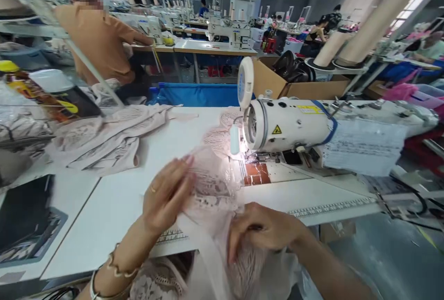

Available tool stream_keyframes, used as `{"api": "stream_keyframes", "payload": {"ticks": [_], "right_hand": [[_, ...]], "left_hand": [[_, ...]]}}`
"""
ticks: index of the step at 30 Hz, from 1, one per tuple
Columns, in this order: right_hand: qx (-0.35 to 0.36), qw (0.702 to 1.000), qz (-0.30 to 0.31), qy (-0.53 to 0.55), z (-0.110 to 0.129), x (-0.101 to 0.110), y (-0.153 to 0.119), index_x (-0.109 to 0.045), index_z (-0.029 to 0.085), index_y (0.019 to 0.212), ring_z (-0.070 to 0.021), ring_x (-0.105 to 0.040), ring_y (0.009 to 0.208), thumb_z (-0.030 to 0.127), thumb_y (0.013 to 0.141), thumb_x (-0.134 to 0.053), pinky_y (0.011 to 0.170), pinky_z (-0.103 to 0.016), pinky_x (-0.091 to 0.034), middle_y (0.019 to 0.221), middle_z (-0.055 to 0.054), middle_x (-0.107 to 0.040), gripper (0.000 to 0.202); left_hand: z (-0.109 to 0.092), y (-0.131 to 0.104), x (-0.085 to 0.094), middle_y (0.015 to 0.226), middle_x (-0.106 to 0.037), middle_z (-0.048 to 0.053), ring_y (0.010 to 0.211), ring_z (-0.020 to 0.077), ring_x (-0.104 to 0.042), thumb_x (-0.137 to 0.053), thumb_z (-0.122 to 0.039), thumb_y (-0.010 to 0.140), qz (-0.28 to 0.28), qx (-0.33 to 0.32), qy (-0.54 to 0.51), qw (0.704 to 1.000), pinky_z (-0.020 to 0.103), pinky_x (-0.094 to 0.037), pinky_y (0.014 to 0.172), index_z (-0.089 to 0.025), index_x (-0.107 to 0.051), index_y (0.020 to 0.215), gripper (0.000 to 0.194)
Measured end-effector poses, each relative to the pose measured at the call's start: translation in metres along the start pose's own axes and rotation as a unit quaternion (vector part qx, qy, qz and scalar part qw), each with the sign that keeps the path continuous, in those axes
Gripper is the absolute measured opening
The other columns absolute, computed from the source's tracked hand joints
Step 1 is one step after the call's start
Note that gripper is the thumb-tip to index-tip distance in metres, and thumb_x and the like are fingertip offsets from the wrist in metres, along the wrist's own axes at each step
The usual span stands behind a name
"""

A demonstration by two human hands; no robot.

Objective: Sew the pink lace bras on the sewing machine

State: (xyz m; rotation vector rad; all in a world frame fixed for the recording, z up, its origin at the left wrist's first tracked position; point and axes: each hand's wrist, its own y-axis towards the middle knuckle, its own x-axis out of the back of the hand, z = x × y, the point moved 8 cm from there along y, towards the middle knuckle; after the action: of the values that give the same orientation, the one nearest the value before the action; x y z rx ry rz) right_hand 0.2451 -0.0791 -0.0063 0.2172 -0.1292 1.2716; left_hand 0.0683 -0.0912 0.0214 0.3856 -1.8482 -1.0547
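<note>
A piece of pale pink lace fabric (211, 189) is stretched between both hands above the white sewing table (114, 198). My left hand (166, 196) grips its upper left edge with fingers spread along it. My right hand (260, 230) pinches the lower part near the table's front edge. The lace trails down over my lap. The white sewing machine (291, 124) stands just right of the fabric, its small lamp (235, 139) lighting the needle area and a red-brown patch (256, 174) on the bed.
A heap of pink fabric (107, 136) lies at the table's left. A blue bin (197, 94) and a cardboard box (301, 85) sit behind the table. A person in an orange shirt (95, 36) sits at the back left. Thread cones (374, 18) rise at right.
</note>
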Motion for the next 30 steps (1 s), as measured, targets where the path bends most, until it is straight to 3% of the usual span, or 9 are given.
{"api": "stream_keyframes", "payload": {"ticks": [4, 7, 9, 11, 13, 15, 21, 25, 30], "right_hand": [[-0.165, 0.978, -0.107, -0.072, -0.033, 0.010, -0.020, -0.070, 0.016, 0.088, -0.0150, -0.065, 0.088, 0.008, 0.093, -0.044, 0.082, -0.026, -0.049, 0.094, -0.005, -0.071, 0.028], [-0.204, 0.957, -0.186, -0.092, -0.049, 0.012, -0.034, -0.065, 0.018, 0.088, -0.0147, -0.062, 0.087, 0.011, 0.095, -0.044, 0.079, -0.026, -0.047, 0.093, -0.004, -0.066, 0.024], [-0.184, 0.956, -0.222, -0.052, -0.056, 0.009, -0.034, -0.061, 0.018, 0.083, -0.0146, -0.060, 0.082, 0.018, 0.098, -0.044, 0.078, -0.026, -0.046, 0.087, -0.003, -0.064, 0.023], [-0.157, 0.947, -0.282, -0.014, -0.063, 0.010, -0.033, -0.056, 0.019, 0.079, -0.0148, -0.058, 0.077, 0.033, 0.101, -0.043, 0.075, -0.027, -0.046, 0.080, -0.002, -0.061, 0.029], [-0.142, 0.914, -0.380, -0.010, -0.071, 0.018, -0.037, -0.049, 0.021, 0.079, -0.0152, -0.054, 0.073, 0.050, 0.101, -0.040, 0.073, -0.028, -0.045, 0.076, 0.000, -0.056, 0.037], [-0.148, 0.876, -0.458, -0.035, -0.076, 0.024, -0.045, -0.044, 0.023, 0.080, -0.0154, -0.051, 0.071, 0.059, 0.100, -0.037, 0.070, -0.028, -0.043, 0.074, 0.001, -0.051, 0.042], [-0.245, 0.884, -0.386, -0.096, -0.084, 0.019, -0.039, -0.035, 0.023, 0.067, -0.0124, -0.040, 0.055, 0.054, 0.100, -0.041, 0.055, -0.026, -0.030, 0.057, 0.005, -0.040, 0.046], [-0.260, 0.855, -0.427, -0.135, -0.083, 0.022, -0.039, -0.037, 0.022, 0.065, -0.0122, -0.040, 0.058, 0.038, 0.098, -0.050, 0.057, -0.026, -0.028, 0.059, 0.004, -0.042, 0.039], [-0.262, 0.858, -0.442, -0.006, -0.106, 0.017, -0.040, -0.044, 0.020, 0.070, -0.0122, -0.042, 0.065, 0.043, 0.096, -0.053, 0.063, -0.025, -0.034, 0.065, 0.004, -0.043, 0.036]], "left_hand": [[0.014, -0.030, -0.040, 0.123, -0.062, 0.026, 0.121, 0.0409, -0.052, -0.048, -0.032, 0.098, 0.103, 0.136, 0.115, 0.979, 0.062, -0.043, 0.097, -0.008, -0.067, 0.120, 0.038], [-0.008, -0.066, -0.069, 0.080, -0.066, 0.014, 0.083, 0.0300, -0.057, -0.042, -0.045, 0.098, 0.219, 0.237, -0.065, 0.944, 0.046, -0.049, 0.078, -0.018, -0.073, 0.071, 0.048], [-0.037, -0.086, -0.084, 0.076, -0.067, 0.012, 0.082, 0.0281, -0.058, -0.046, -0.053, 0.094, 0.271, 0.309, -0.240, 0.880, 0.040, -0.049, 0.078, -0.021, -0.068, 0.061, 0.051], [-0.053, -0.104, -0.091, 0.079, -0.069, 0.010, 0.084, 0.0286, -0.061, -0.057, -0.060, 0.086, 0.264, 0.435, -0.344, 0.789, 0.037, -0.050, 0.079, -0.020, -0.071, 0.071, 0.046], [-0.059, -0.116, -0.093, 0.076, -0.070, 0.007, 0.077, 0.0266, -0.062, -0.062, -0.065, 0.081, 0.236, 0.546, -0.396, 0.700, 0.034, -0.051, 0.074, -0.018, -0.073, 0.084, 0.049], [-0.060, -0.119, -0.094, 0.072, -0.069, 0.004, 0.072, 0.0244, -0.061, -0.062, -0.068, 0.079, 0.224, 0.598, -0.418, 0.646, 0.030, -0.050, 0.067, -0.017, -0.071, 0.088, 0.053], [-0.055, -0.108, -0.098, 0.063, -0.061, 0.002, 0.071, 0.0230, -0.058, -0.063, -0.075, 0.072, 0.238, 0.580, -0.387, 0.677, 0.027, -0.048, 0.064, -0.019, -0.059, 0.064, 0.057], [-0.060, -0.108, -0.104, 0.061, -0.057, 0.002, 0.068, 0.0225, -0.054, -0.059, -0.081, 0.070, 0.302, 0.563, -0.381, 0.668, 0.028, -0.046, 0.060, -0.020, -0.051, 0.059, 0.062], [-0.052, -0.108, -0.109, 0.068, -0.060, 0.003, 0.074, 0.0249, -0.055, -0.057, -0.077, 0.074, 0.304, 0.570, -0.357, 0.675, 0.031, -0.048, 0.071, -0.022, -0.050, 0.064, 0.057]]}}
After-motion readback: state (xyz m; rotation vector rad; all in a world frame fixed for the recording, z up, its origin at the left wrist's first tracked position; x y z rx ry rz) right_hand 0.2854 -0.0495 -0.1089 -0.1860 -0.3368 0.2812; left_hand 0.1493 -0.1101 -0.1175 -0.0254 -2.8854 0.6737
